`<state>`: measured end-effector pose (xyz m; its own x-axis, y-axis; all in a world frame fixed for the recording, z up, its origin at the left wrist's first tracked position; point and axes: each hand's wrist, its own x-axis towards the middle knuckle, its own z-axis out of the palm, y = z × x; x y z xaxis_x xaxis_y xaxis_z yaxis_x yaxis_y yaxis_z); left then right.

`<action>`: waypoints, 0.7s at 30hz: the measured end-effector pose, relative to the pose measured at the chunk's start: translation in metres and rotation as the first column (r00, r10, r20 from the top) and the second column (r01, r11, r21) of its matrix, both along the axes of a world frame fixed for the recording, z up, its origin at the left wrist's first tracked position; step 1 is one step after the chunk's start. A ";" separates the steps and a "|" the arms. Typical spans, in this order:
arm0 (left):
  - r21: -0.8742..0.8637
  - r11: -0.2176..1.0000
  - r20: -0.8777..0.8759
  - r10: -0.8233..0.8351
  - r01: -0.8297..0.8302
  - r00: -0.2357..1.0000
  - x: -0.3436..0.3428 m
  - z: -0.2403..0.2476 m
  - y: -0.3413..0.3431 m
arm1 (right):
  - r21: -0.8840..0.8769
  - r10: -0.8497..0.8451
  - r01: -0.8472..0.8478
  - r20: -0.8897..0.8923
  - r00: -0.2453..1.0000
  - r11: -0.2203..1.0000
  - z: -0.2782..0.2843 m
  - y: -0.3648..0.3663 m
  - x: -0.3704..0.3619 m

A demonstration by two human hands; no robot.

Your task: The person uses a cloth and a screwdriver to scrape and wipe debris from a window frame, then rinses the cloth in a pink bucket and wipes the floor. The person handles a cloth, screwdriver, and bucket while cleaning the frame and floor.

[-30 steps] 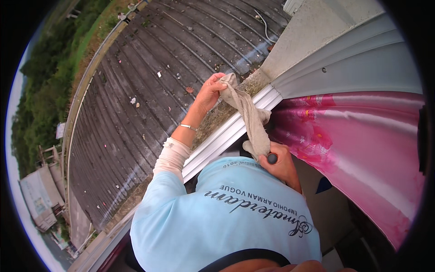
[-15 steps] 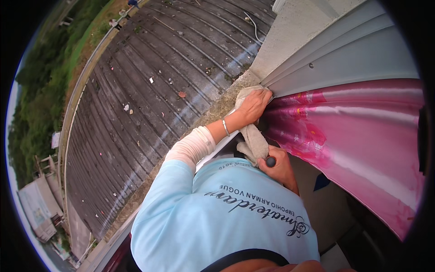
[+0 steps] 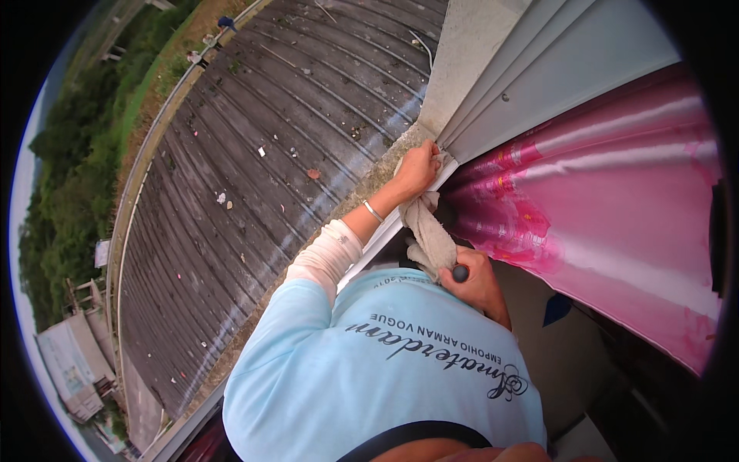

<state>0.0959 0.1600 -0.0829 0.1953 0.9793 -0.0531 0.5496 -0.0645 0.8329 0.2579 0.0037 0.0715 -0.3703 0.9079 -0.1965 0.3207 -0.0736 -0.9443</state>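
Note:
Out at the corner of the white window frame, my left hand is closed on a bunched beige cloth and presses it against the sill. The cloth hangs twisted from there back toward my body. Close to my chest, my right hand is wrapped round a handle with a rounded black end. The rest of that tool is hidden. The cloth's lower end lies against the right hand's fingers; whether they grip it too, I cannot tell.
A pink shiny curtain hangs at the right, below a grey metal window panel. Beyond the sill lies a dark ribbed roof with scattered litter, well below. People stand by its far edge. Trees are farther out.
My left hand has shifted slightly left and tilted along the frame corner with the cloth. The right hand has hardly moved. The view has turned a little, so the curtain and panel appear rotated.

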 end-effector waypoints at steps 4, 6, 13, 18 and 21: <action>-0.224 0.969 0.361 0.180 -0.102 0.915 0.009 0.009 -0.004 | 0.020 -0.009 0.009 0.005 1.000 1.000 0.008 -0.001 -0.003; -0.070 0.997 0.237 0.029 -0.012 0.971 0.023 0.005 -0.008 | 0.040 -0.006 0.006 -0.005 1.000 0.999 0.002 -0.002 -0.005; 0.435 0.881 -0.122 -0.145 0.184 0.982 0.050 0.000 -0.036 | 0.040 0.047 -0.051 0.091 0.995 0.998 -0.003 -0.004 -0.001; 0.242 0.969 0.043 -0.053 0.041 0.998 0.055 -0.004 -0.027 | 0.004 -0.010 0.010 0.027 1.000 1.000 0.010 -0.002 -0.009; 0.087 0.995 0.102 0.029 -0.038 0.994 0.039 -0.019 -0.011 | 0.008 0.058 -0.058 -0.001 0.998 0.998 0.006 0.004 -0.013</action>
